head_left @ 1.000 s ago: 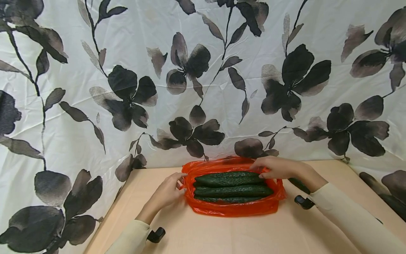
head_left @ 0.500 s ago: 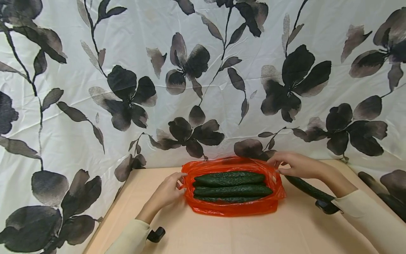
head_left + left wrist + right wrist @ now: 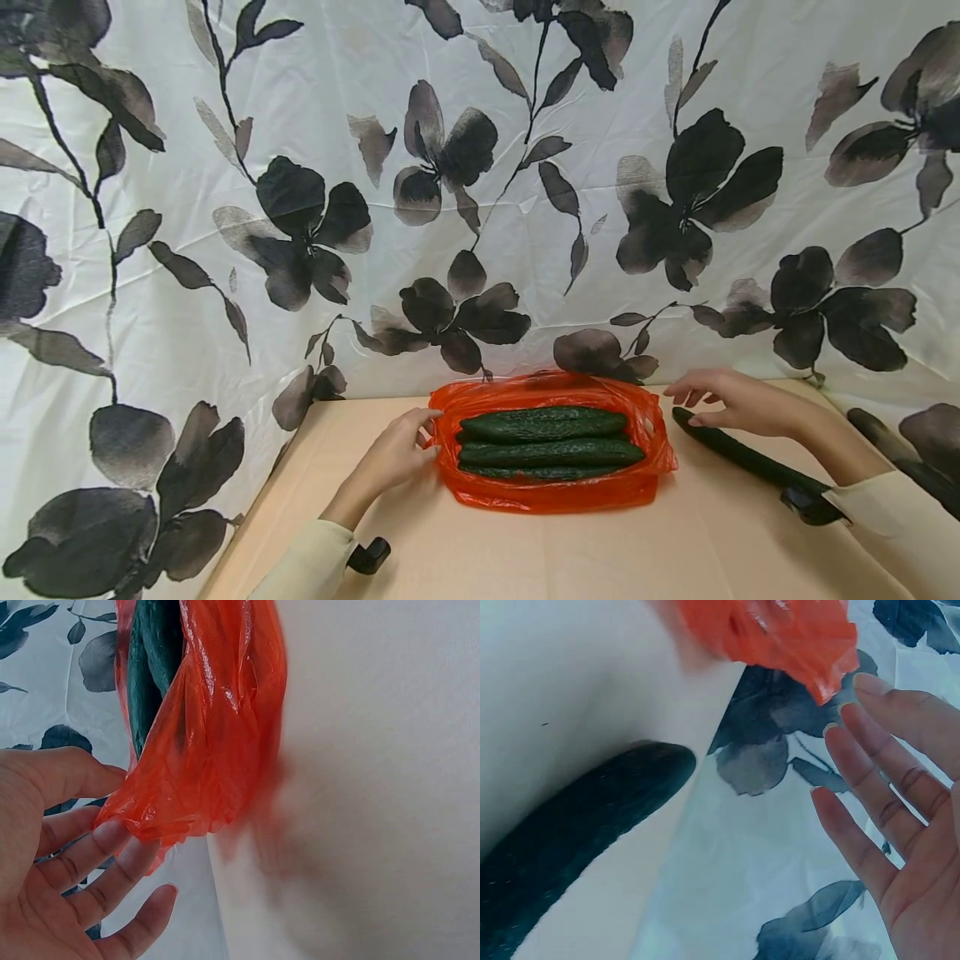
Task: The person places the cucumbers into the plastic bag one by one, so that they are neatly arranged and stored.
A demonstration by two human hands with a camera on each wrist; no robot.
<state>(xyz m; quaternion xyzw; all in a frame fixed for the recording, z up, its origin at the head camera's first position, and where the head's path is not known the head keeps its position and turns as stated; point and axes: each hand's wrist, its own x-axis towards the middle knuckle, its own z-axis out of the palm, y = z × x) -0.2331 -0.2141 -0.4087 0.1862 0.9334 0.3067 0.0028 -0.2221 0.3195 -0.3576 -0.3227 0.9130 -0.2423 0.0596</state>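
A red plastic bag [image 3: 555, 497] lies on the table with its mouth spread, and cucumbers [image 3: 551, 452] show side by side inside it. My left hand [image 3: 399, 450] holds the bag's left end; in the left wrist view the red film [image 3: 202, 750] bunches between thumb and fingers and covers some fingertips. To the right of the bag, a loose cucumber [image 3: 750, 458] lies slantwise on the table. My right hand [image 3: 742, 404] hovers over its far end, fingers apart and holding nothing, as the right wrist view shows with the cucumber [image 3: 592, 825] beside the hand [image 3: 907, 817].
The pale table [image 3: 525, 558] ends at the back against a white cloth [image 3: 555, 317] with dark flowers. This cloth also hangs at the left and right sides. A dark wrist camera sits on each sleeve.
My right hand has drawn away from the bag's right end and moved right, over the loose cucumber. My left hand has stayed at the bag's left end.
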